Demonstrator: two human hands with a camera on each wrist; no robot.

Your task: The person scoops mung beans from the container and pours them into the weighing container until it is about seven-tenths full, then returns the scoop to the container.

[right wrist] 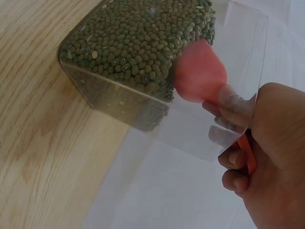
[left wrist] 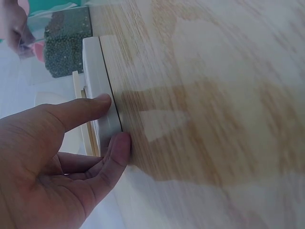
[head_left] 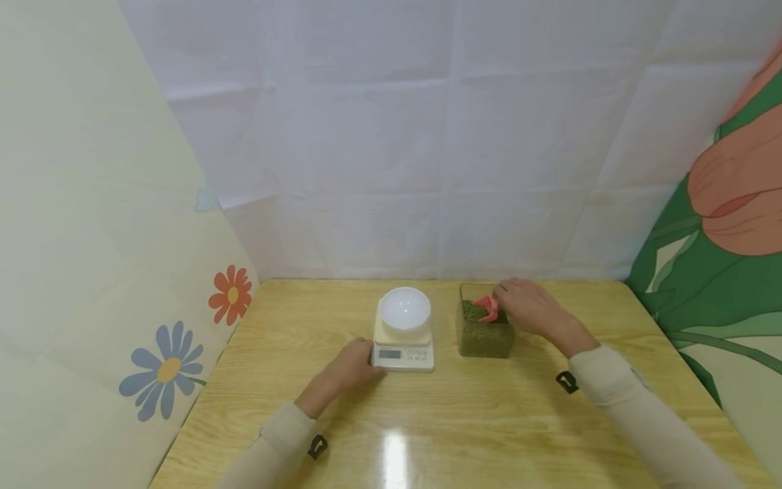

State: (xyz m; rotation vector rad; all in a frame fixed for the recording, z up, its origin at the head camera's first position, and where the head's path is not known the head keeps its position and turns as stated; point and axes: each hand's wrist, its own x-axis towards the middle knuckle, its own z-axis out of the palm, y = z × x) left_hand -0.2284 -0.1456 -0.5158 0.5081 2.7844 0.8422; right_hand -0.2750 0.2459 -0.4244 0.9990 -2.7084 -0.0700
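Right hand (head_left: 531, 309) grips pink-red scoop (right wrist: 200, 71), its head left of the fingers against green beans (right wrist: 128, 45) in clear container (head_left: 486, 341), right of scale (head_left: 404, 355), whose near-left corner left hand (head_left: 351, 367) grasps.

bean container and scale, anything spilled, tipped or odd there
Nothing stands out. The green beans lie inside the clear container, with no spill visible around it. The white bowl sits upright on the scale, and the pink scoop is held in the right hand.

Green beans (right wrist: 128, 47), probably pinkish-red scoop (right wrist: 200, 71)
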